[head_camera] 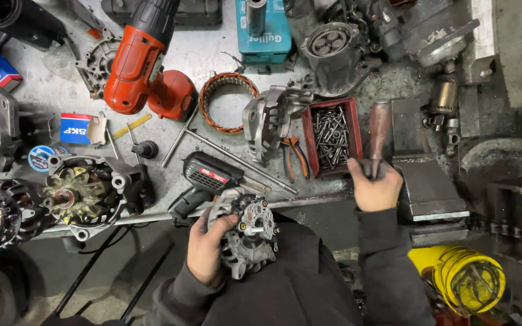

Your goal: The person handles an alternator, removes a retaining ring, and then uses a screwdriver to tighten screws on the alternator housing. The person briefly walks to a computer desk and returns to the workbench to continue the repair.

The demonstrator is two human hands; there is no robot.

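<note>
My left hand (205, 247) grips a grey alternator housing (250, 236) against my lap, its rear face with brass terminals turned up. Over the bench edge, my right hand (374, 186) is closed around the lower end of a dark wooden tool handle (379, 128) that stands upright beside a red tray of bolts (331, 136). The tool's working end is hidden by the hand.
The cluttered metal bench holds an orange cordless drill (143, 63), a black heat gun (203, 181), a copper stator ring (229, 101), an alternator rotor assembly (89, 192), pliers (296, 158), a steel block (425, 187) and a yellow container (461, 279).
</note>
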